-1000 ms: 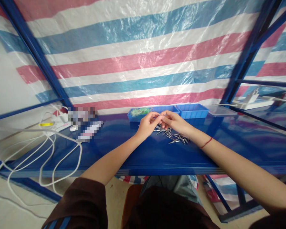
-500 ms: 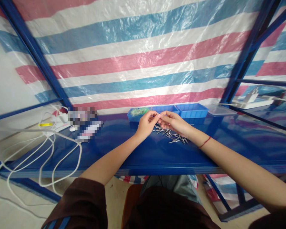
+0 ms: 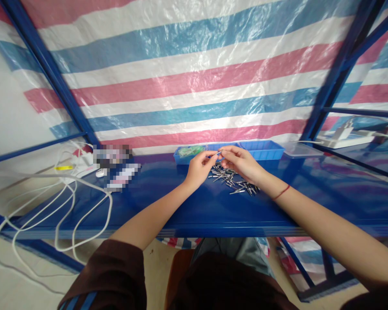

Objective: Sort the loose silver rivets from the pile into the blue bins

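My left hand (image 3: 199,165) and my right hand (image 3: 241,162) meet over the blue shelf (image 3: 213,206), fingers pinched. Between their fingertips runs a thin metal pin (image 3: 217,153), which both hands hold, one at each end. Just below and to the right of the hands lies a loose pile of several similar metal pins (image 3: 234,181). A red string circles my right wrist.
Blue plastic trays (image 3: 261,149) line the back of the shelf; the left one (image 3: 185,154) holds green pieces. A clear tray (image 3: 302,149) sits further right. White cables (image 3: 67,202) loop over the shelf's left end. A striped tarpaulin hangs behind.
Both hands rose slightly and drew a little apart, so the thin pin now shows between the fingertips. The pile has not moved.
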